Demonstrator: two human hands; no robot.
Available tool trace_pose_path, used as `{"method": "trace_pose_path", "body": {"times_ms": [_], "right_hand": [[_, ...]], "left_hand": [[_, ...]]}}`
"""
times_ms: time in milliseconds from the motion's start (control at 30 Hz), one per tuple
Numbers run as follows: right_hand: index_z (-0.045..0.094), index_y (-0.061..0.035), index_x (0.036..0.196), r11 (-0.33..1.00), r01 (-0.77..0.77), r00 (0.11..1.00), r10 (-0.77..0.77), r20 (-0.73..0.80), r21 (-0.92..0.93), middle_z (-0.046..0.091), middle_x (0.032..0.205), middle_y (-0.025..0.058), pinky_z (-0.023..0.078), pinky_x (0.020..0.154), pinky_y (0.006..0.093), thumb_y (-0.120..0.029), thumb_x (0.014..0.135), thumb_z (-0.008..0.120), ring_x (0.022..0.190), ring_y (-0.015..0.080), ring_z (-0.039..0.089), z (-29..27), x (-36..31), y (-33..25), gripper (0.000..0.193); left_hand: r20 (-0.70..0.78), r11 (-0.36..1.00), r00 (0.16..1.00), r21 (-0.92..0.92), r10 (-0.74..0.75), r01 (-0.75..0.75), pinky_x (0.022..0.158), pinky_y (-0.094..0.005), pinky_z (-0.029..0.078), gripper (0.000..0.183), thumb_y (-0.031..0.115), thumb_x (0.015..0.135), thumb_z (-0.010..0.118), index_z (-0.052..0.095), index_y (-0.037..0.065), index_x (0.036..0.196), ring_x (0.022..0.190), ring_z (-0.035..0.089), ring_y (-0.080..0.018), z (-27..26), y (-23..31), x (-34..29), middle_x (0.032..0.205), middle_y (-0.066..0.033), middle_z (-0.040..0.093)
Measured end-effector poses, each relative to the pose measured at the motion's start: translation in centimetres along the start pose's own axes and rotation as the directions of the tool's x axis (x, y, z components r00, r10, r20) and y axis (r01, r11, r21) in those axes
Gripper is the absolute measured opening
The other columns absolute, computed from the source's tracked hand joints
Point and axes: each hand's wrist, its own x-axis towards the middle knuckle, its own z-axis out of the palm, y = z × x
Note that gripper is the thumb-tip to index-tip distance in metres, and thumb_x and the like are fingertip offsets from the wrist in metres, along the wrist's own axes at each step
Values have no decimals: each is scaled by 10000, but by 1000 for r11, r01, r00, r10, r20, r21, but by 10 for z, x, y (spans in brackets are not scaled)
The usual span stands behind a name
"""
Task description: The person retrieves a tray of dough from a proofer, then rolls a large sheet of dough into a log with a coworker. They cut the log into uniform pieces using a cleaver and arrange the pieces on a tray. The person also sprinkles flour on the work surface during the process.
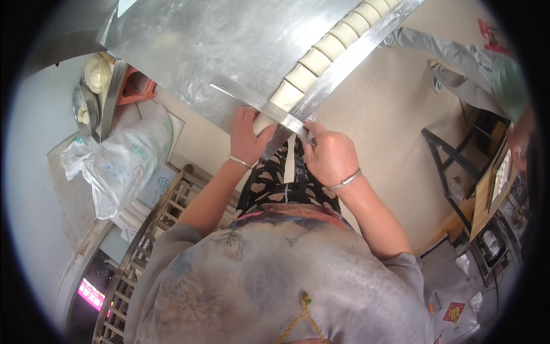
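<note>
A long roll of white dough lies near the edge of a metal table (pixel 189 54). Beyond the blade it is cut into a row of dough pieces (pixel 329 47) running to the far right. My right hand (pixel 332 153) is closed round the handle of a long, flat-bladed knife (pixel 246 96), whose blade crosses the dough. On the near side of the blade, the fingers and thumb of my left hand (pixel 249 137) curve round the uncut end of the dough roll (pixel 262 122). My fingers partly hide this end.
At left are a white plastic sack (pixel 134 152), a red stool (pixel 136 86) and a slatted wooden rack (pixel 146 243). Another person's legs (pixel 458 63) and hand (pixel 518 146) show at right, near a black metal frame (pixel 452 155) and a wooden board (pixel 487 192).
</note>
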Motion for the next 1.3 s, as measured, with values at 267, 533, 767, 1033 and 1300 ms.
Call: {"method": "trace_pose_path", "body": {"times_ms": [267, 533, 767, 1033, 1300], "right_hand": [[594, -7, 871, 997, -43, 999, 43, -1, -62, 637, 690, 227, 521, 602, 492, -150, 828, 649, 660, 413, 643, 24, 7, 16, 160], [645, 17, 867, 959, -194, 961, 228, 157, -209, 681, 812, 233, 551, 712, 461, -98, 778, 637, 783, 394, 675, 33, 37, 10, 145], [685, 27, 854, 959, -234, 951, 260, 169, -159, 684, 839, 241, 548, 777, 444, -98, 786, 621, 848, 397, 674, 48, 61, 8, 156], [634, 2, 959, 998, -47, 999, 47, -2, 29, 651, 745, 243, 519, 664, 480, -161, 850, 626, 731, 410, 648, 22, 8, -13, 196], [606, -8, 951, 1000, -25, 999, 25, 28, -14, 645, 693, 211, 520, 618, 475, -130, 826, 649, 673, 389, 651, 41, -18, -9, 181]], "left_hand": [[23, 994, 998, -95, -57, 59, 892, -413, 454, 462, 168, 773, 739, 550, -19, 1151, 1011, 549, -347, -1, 3, -1, 1113, -175, 543], [-26, 998, 998, -40, 49, -50, 941, -433, 415, 494, 135, 771, 716, 529, -16, 1203, 1066, 502, -371, 2, 4, 5, 1145, -182, 522], [11, 998, 999, -58, 31, -30, 959, -440, 408, 531, 129, 770, 712, 526, 16, 1255, 1074, 502, -366, 2, 7, 7, 1139, -170, 520], [15, 976, 997, -203, -79, 81, 906, -400, 453, 531, 165, 779, 731, 528, 1, 1240, 1029, 538, -321, -14, -4, -24, 1111, -161, 526], [-6, 995, 998, -79, -61, 60, 903, -412, 460, 499, 178, 767, 742, 551, -14, 1186, 1048, 544, -360, -12, -15, -38, 1115, -177, 545]]}}
